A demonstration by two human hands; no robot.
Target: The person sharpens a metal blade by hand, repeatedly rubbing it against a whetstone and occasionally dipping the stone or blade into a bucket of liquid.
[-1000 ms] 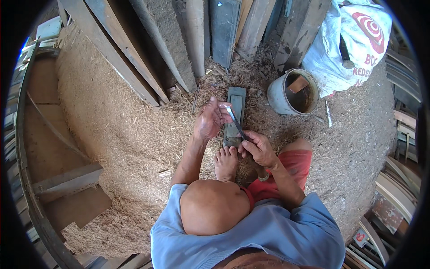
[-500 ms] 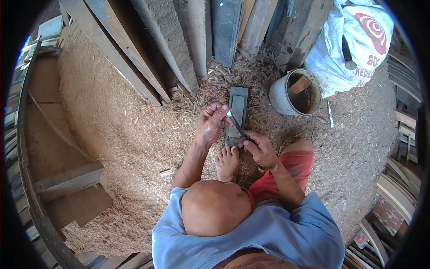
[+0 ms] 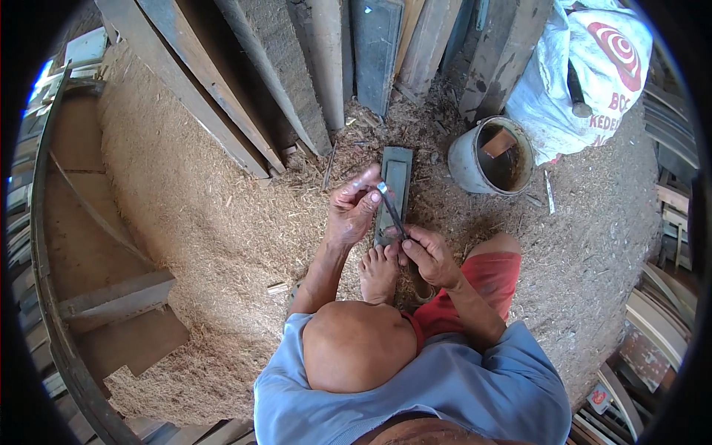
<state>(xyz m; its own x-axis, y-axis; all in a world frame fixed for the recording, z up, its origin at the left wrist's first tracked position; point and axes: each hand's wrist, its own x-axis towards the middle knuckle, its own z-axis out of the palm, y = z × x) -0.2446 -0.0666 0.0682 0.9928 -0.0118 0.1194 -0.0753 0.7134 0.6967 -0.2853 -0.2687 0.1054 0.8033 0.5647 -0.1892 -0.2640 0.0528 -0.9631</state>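
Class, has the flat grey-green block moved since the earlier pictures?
No: judged against the bucket, the grey-green block keeps its place; the whole view has only shifted slightly.

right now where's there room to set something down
Widest: the shavings-strewn ground between the left hand and the brown boards, though a wood chip lies there. Another: right of the red shorts, below the bucket. Crowded: around the grey block, by the right hand and bare foot, and beyond, among planks.
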